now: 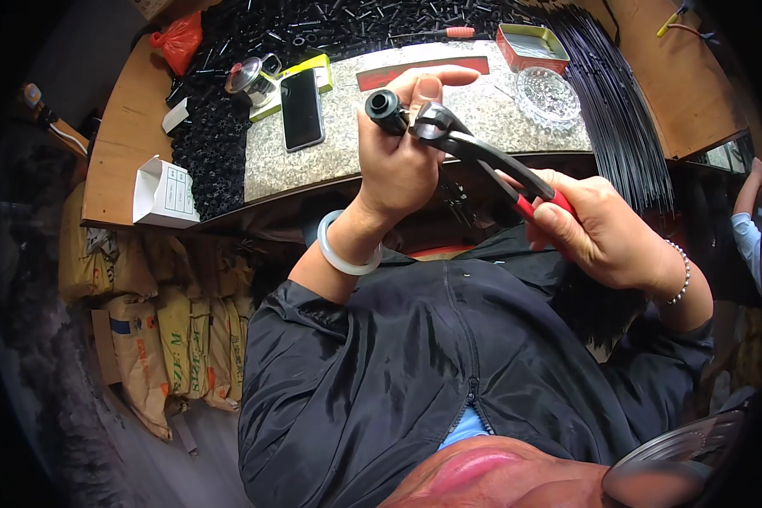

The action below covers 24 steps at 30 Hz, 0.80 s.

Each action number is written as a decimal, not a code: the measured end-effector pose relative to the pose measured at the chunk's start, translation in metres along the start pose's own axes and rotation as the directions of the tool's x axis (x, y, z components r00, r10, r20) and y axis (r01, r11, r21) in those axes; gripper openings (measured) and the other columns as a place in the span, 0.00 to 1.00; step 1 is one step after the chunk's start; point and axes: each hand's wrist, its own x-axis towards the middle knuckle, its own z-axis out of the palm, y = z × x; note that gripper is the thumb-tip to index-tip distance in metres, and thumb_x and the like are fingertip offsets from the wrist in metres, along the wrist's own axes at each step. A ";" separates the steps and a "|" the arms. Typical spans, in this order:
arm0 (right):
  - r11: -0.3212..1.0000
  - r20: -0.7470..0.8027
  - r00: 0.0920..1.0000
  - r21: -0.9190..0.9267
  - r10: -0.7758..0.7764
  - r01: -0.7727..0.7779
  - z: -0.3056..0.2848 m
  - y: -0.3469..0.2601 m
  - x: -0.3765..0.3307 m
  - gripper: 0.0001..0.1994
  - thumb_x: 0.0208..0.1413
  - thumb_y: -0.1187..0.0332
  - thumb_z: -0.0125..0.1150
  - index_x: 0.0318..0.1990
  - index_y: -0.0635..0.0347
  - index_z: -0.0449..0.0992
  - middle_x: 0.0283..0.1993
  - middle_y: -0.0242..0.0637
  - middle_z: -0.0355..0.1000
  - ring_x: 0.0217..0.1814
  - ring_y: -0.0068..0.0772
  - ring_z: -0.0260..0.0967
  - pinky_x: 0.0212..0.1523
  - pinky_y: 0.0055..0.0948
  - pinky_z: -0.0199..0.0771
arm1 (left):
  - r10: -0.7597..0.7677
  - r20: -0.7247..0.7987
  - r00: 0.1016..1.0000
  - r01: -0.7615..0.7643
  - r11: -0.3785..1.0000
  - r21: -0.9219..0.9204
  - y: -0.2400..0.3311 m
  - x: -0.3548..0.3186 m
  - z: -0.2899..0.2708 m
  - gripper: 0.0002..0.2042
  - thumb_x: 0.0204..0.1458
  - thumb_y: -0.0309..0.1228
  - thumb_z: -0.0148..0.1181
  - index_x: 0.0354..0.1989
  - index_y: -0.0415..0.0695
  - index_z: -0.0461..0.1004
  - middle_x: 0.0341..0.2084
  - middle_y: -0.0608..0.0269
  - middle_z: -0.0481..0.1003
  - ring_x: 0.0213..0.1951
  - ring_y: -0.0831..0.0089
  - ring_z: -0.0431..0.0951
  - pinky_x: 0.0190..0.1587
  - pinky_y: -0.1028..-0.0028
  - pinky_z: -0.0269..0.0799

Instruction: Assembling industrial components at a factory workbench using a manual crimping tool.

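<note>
My left hand (400,173) is raised over the near edge of the worktable, closed around a short black tubular part (384,110) whose hollow round end faces up. My right hand (599,222) grips a pair of end-cutting pincers (498,159) by their red-sleeved handles. The steel jaws sit at my left thumb and fingertips, right beside the black part. What lies between the jaws is too small and covered to make out.
On the stone-patterned board (267,173) lie a phone (302,110), a clear glass dish (547,96) and a red tin (532,49). Heaps of small black parts (216,135) and long black rods (626,127) surround it. A white box (162,193) stands at the left; sacks (140,356) are below. Another person's arm (747,199) shows far right.
</note>
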 end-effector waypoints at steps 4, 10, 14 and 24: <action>0.995 0.048 0.997 0.070 0.068 -0.071 -0.005 -0.003 0.001 0.16 0.61 0.62 0.42 0.48 0.64 0.66 0.17 0.31 0.64 0.18 0.22 0.64 0.22 0.20 0.64 | -0.052 0.094 0.994 0.060 0.994 -0.086 0.002 0.000 0.001 0.22 0.58 0.40 0.44 0.41 0.26 0.68 0.10 0.78 0.57 0.11 0.92 0.53 0.10 0.88 0.47; 0.971 0.116 0.965 0.009 0.237 -0.240 -0.019 -0.023 -0.003 0.13 0.61 0.64 0.41 0.41 0.64 0.67 0.14 0.29 0.61 0.14 0.18 0.59 0.18 0.19 0.59 | -0.058 0.186 0.981 0.057 0.998 0.008 0.005 0.000 -0.004 0.22 0.59 0.42 0.43 0.38 0.30 0.71 0.09 0.77 0.60 0.10 0.91 0.55 0.12 0.88 0.48; 0.969 0.027 0.970 0.044 0.242 -0.243 -0.019 -0.032 -0.007 0.15 0.60 0.62 0.46 0.26 0.65 0.63 0.14 0.33 0.57 0.15 0.22 0.48 0.18 0.25 0.54 | -0.064 0.218 0.974 0.046 0.995 0.088 0.010 0.003 -0.002 0.21 0.59 0.42 0.42 0.32 0.33 0.73 0.09 0.75 0.62 0.10 0.90 0.57 0.12 0.87 0.48; 0.937 -0.162 0.984 -0.327 0.073 -0.124 -0.016 -0.036 -0.003 0.15 0.59 0.63 0.48 0.26 0.67 0.63 0.16 0.47 0.62 0.18 0.47 0.60 0.21 0.33 0.59 | -0.058 0.062 0.996 0.043 0.974 0.221 0.008 0.010 0.000 0.17 0.60 0.35 0.42 0.27 0.34 0.73 0.07 0.77 0.60 0.10 0.91 0.54 0.12 0.87 0.45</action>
